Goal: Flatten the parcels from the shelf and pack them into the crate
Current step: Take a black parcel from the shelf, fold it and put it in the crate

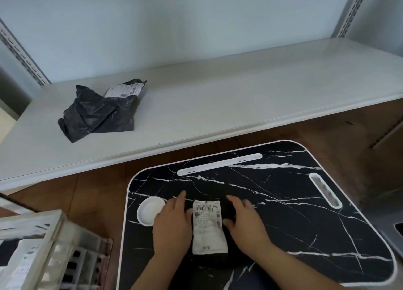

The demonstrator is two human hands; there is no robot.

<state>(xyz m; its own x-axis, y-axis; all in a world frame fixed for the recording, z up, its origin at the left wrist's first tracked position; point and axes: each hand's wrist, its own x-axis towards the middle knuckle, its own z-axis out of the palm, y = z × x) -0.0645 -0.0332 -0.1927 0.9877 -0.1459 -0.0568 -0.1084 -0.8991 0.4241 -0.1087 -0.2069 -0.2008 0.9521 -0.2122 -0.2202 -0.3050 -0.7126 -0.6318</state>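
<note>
Left hand (172,222) palm down, fingers straight and pointing forward; right hand (244,220) palm down beside it, fingers extended, thumb spread inward; both forearms angled inward

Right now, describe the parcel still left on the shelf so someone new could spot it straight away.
Look at the long white shelf behind the black marble-patterned table. Toward its left end lies a crumpled black parcel, the only thing on the shelf. Unlike the parcel under the hands on the table, it is crumpled, its white label at the back.
</note>
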